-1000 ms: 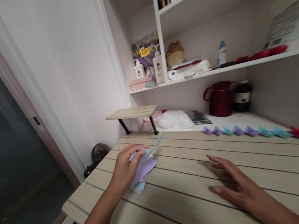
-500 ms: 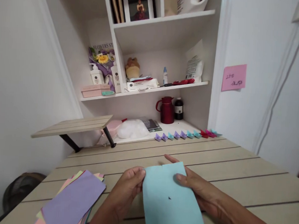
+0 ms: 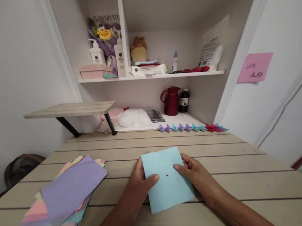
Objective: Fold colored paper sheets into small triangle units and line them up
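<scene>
A light blue sheet of paper (image 3: pixel 168 191) is held between my two hands, just above the table at the lower middle. Near its centre is a small dark mark or hole. My left hand (image 3: pixel 142 181) grips the left edge, thumb on top and fingers behind. On the right side, my right hand (image 3: pixel 192 170) pinches the sheet with its thumb on the face; the other fingers are partly hidden behind the paper. To the left lies a fanned stack of coloured paper (image 3: pixel 73 186), a purple sheet uppermost.
Along the table's back edge runs a row of small folded paper boats (image 3: pixel 188 127). A raised wooden stand (image 3: pixel 72 109) is at the back left. Behind are a red jug (image 3: pixel 171 102), a dark bottle (image 3: pixel 184 101) and shelves. A pink note (image 3: pixel 256 68) sticks to the right wall.
The blue paper has moved up and away from me and lies flatter in view. My left thumb has shifted from its upper corner down onto its left side. The camera view has tilted down.
</scene>
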`<state>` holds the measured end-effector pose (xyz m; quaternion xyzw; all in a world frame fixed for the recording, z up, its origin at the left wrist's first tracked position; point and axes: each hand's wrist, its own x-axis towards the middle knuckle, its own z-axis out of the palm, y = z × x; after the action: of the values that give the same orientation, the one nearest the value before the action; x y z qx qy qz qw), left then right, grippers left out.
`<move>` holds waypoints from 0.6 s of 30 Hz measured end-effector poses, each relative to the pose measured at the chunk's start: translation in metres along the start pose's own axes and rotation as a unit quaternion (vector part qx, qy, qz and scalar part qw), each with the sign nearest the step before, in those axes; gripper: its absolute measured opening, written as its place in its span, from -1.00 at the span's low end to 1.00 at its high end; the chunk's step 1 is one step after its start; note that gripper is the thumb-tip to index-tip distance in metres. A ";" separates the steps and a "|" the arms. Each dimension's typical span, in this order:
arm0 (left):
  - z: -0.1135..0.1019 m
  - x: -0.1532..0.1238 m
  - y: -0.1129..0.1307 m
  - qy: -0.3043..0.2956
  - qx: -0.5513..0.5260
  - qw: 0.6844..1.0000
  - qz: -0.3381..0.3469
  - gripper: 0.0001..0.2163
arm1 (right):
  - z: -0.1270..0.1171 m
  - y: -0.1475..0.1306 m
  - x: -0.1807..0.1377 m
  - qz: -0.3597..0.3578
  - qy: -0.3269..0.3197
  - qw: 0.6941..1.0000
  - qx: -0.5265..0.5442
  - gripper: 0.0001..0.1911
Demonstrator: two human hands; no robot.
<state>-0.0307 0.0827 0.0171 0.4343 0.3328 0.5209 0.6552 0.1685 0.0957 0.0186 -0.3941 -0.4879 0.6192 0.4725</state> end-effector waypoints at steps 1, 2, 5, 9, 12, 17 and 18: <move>0.001 -0.001 -0.001 0.010 0.003 1.000 0.006 0.02 | -0.001 0.000 0.000 -0.007 0.029 0.999 -0.022 -0.40; 0.001 -0.001 -0.001 0.017 0.006 1.000 0.010 0.08 | -0.001 0.001 0.001 -0.013 0.061 0.997 -0.045 -0.36; -0.002 -0.001 0.000 0.014 0.038 0.999 0.024 0.09 | -0.002 0.001 0.001 -0.037 0.142 0.984 -0.098 -0.28; -0.007 -0.001 -0.002 -0.004 0.117 0.993 0.028 -0.27 | 0.002 -0.001 -0.003 -0.057 0.147 0.982 -0.102 -0.20; -0.010 -0.001 -0.003 0.041 0.224 0.974 0.003 -0.59 | 0.007 -0.002 -0.007 -0.061 0.087 0.992 -0.073 -0.20; -0.018 0.002 -0.002 0.106 0.270 0.957 0.020 -0.62 | 0.002 0.001 -0.007 -0.073 0.004 0.993 -0.092 -0.52; -0.020 0.003 -0.002 0.104 0.258 0.960 0.026 -0.59 | 0.000 0.002 -0.005 -0.072 -0.004 0.993 -0.098 -0.56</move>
<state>-0.0472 0.0900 0.0072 0.5406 0.5108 0.4767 0.4687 0.1695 0.0902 0.0166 -0.4002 -0.5754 0.5340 0.4729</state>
